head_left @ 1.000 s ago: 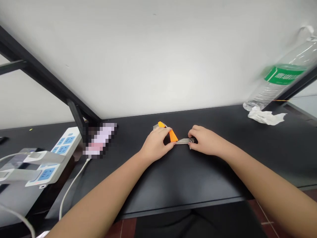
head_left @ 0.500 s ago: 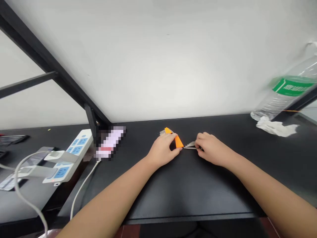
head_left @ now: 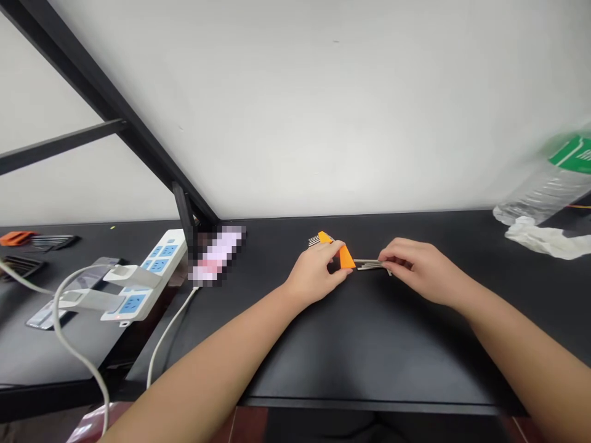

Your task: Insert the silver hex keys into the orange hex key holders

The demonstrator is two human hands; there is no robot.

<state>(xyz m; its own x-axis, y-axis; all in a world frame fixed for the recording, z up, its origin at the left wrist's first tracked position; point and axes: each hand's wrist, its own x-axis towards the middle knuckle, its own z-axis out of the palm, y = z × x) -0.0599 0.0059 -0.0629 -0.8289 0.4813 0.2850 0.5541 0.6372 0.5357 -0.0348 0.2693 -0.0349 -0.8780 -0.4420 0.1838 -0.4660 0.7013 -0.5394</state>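
Note:
An orange hex key holder (head_left: 346,257) lies on the black table, with my left hand (head_left: 314,269) closed round it. Thin metal tips (head_left: 314,240) stick out at its far left end. Just right of the holder, several thin metal hex keys (head_left: 368,267) lie bunched on the table. My right hand (head_left: 413,264) pinches a hex key (head_left: 367,261) between thumb and fingers, its long arm pointing left at the holder. Whether its tip sits in the holder or only meets its edge, I cannot tell. The fingers hide its right end.
A white power strip (head_left: 154,271) with plugged chargers and a blurred-out phone (head_left: 219,252) on a cable are at left. Farther left lie another orange holder (head_left: 17,238) and dark rods (head_left: 53,241). A plastic bottle (head_left: 540,197) and crumpled tissue (head_left: 547,239) stand at right.
The view has shifted left, so things appear farther right. The fanned hex keys now lie flatter and bunched. My right hand has drawn slightly away from the holder; my left still grips it.

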